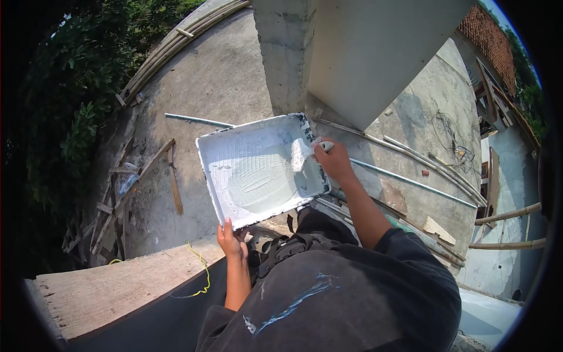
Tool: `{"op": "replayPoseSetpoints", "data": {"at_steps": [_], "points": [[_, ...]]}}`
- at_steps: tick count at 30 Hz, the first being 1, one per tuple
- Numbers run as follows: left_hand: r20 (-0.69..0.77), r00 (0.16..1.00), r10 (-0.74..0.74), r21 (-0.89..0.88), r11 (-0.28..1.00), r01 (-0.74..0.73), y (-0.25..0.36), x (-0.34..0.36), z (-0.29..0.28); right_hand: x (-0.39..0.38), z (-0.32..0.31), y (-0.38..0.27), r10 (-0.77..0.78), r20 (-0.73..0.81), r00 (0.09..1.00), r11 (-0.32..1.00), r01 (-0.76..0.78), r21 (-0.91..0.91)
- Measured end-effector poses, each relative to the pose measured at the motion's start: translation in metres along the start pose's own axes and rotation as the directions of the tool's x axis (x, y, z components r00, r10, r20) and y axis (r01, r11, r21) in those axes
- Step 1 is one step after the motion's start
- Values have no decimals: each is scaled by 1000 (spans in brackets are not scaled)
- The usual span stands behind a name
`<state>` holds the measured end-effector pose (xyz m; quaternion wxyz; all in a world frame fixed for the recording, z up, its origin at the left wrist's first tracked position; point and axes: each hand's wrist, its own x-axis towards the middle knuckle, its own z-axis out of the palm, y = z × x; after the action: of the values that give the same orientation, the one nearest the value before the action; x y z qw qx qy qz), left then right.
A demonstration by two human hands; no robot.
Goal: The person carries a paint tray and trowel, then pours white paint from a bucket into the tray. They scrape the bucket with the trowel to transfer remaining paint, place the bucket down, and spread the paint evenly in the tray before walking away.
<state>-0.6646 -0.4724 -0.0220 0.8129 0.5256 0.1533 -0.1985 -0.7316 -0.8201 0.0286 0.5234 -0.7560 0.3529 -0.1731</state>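
Note:
A white paint tray (pixel 218 196) with dark-stained edges is held out in front of my body. Pale, wet paint (pixel 258 182) covers its ribbed bottom, and thicker streaks lie toward the left side. My left hand (pixel 233 239) grips the tray's near left corner, thumb up over the rim. Over the right part of the tray, my right hand (pixel 334 159) is closed round the handle of a paint brush (pixel 299 156). White paint coats the brush head, which is over the tray; whether it touches the paint I cannot tell.
A concrete column (pixel 286 58) and a grey wall panel (pixel 375 58) rise just beyond the tray. Long pipes (pixel 410 183) and boards lie on the concrete floor to the right. At left are a broom (pixel 175 188), scrap timber (pixel 117 205) and a wooden plank (pixel 129 281) with yellow string.

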Motion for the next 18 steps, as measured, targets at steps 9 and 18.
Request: {"op": "replayPoseSetpoints", "data": {"at_steps": [9,18], "points": [[-206,975,83,-53,994,-96,6,16,78,36,18,-84,-223,522,823,968,122,220],[-334,934,130,-97,980,-171,10,26,86,90,26,-31,-224,515,827,974,212,84]]}}
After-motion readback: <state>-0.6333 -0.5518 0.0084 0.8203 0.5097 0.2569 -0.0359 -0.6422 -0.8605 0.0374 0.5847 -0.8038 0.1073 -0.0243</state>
